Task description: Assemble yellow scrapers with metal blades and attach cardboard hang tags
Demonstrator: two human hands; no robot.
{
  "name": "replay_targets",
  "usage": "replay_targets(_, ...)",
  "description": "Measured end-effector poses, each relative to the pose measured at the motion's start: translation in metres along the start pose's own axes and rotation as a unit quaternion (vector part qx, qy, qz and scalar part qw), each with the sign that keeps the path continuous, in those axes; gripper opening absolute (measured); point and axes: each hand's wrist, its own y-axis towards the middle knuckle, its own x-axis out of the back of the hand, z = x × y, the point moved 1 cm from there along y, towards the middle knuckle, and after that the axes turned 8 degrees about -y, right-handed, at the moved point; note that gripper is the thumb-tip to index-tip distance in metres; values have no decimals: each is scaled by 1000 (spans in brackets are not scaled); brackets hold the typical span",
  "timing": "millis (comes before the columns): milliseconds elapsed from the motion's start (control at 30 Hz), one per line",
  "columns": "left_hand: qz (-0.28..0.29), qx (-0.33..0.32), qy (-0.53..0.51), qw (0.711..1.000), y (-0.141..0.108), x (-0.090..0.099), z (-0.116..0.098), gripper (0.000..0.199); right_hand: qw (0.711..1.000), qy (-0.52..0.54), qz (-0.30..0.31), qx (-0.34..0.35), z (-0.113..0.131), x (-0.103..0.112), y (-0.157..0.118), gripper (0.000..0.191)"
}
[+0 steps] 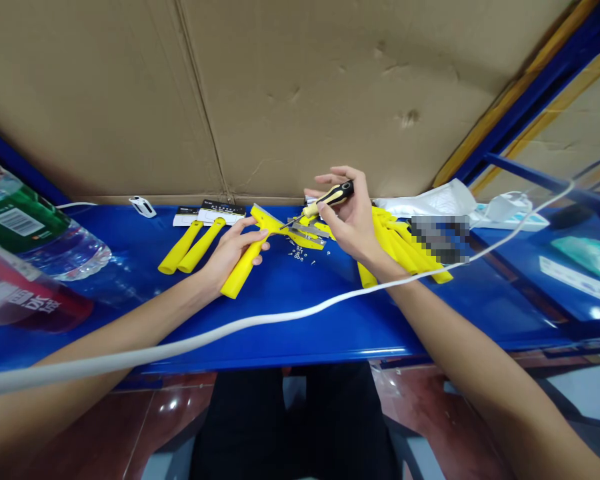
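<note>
My left hand (pixel 234 257) is closed around a yellow scraper (pixel 243 272), its wide head up and its handle slanting toward me. In my right hand (pixel 353 220) is a screwdriver (pixel 330 198) with a black and yellow handle, its thin shaft pointing left and down at the scraper's head. Whether the tip touches a screw there is too small to tell. Just behind lie loose yellow head pieces and metal blades (pixel 307 233), with several tiny screws and nuts (pixel 299 252) scattered in front of them.
Two yellow scrapers (pixel 200 245) with black and white heads lie at left. Yellow handles (pixel 395 247) are piled at right, beside a white plastic bag (pixel 427 200). Large bottles (pixel 40 220) stand far left. A white cable (pixel 280 319) crosses in front of my arms. Cardboard (pixel 300 100) backs the blue table (pixel 300 333).
</note>
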Motion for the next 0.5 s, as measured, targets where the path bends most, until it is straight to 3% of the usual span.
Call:
replay_targets(167,-6,-5,-10,1000,0,1,0,48,996,-78,-33,-10,3,1,-1,47)
replay_targets(333,-3,-6,-17,1000,-1,0,0,45,1000,-1,-1,-14,0,-1,-2,56)
replay_targets(500,-9,2,-13,1000,-1,-1,0,45,999,-43,-22,-17,0,-1,-2,53)
